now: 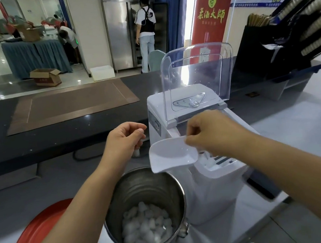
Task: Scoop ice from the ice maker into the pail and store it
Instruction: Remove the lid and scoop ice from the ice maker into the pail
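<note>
Nearest, the steel pail stands on the counter with a low heap of ice covering only its bottom, so scooping is under way but the pail is far from full. Just above its far rim the right hand pinches the white scoop, which looks empty, while the left hand hangs beyond with fingers curled, and I cannot tell whether it holds a small white bit. Behind, the ice maker stands with its clear lid raised; more scoops, closing up and storing the pail likely remain.
</note>
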`<state>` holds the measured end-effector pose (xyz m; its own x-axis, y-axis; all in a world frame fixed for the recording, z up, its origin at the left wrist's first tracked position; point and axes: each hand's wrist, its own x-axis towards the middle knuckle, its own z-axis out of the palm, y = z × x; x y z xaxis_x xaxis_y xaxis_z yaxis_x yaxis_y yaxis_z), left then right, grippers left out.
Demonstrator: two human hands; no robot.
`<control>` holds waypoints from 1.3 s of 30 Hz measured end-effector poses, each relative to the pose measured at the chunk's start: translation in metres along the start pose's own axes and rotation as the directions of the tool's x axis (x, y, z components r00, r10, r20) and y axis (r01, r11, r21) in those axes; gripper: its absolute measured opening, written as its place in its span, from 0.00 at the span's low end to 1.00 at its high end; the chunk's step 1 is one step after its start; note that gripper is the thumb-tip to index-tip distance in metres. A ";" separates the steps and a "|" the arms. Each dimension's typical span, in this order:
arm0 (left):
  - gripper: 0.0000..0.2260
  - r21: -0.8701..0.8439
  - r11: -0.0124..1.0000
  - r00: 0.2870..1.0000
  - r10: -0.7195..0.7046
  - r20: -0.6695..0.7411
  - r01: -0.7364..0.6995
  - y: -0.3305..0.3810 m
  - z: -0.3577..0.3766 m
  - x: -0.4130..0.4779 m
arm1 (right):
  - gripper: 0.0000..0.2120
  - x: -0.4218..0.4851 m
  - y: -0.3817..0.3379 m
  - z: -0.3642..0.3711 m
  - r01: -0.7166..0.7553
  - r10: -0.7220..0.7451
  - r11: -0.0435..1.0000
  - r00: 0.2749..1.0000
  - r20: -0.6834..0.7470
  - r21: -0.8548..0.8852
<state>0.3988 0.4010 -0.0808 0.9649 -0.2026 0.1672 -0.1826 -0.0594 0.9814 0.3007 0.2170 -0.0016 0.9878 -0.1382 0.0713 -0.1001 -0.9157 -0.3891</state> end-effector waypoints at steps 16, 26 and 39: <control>0.08 -0.070 0.997 0.997 0.038 0.067 -0.034 -0.004 0.055 0.013 | 0.05 0.032 0.105 -0.023 -0.047 -0.022 0.783 0.994 -0.104 -0.620; 0.08 -0.050 0.994 0.994 0.098 0.045 -0.095 -0.007 0.063 0.019 | 0.10 0.043 0.119 0.004 0.085 -0.094 0.564 0.995 0.038 -0.821; 0.09 -0.033 0.994 0.987 0.107 0.119 -0.104 -0.015 0.059 0.025 | 0.09 0.057 0.121 0.025 0.160 -0.120 0.795 0.987 0.108 -0.585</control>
<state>0.4142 0.3391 -0.0967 0.9105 -0.3222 0.2591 -0.2756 -0.0059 0.9613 0.3476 0.1077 -0.0680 0.9997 0.0141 0.0182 0.0093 -0.9708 0.2399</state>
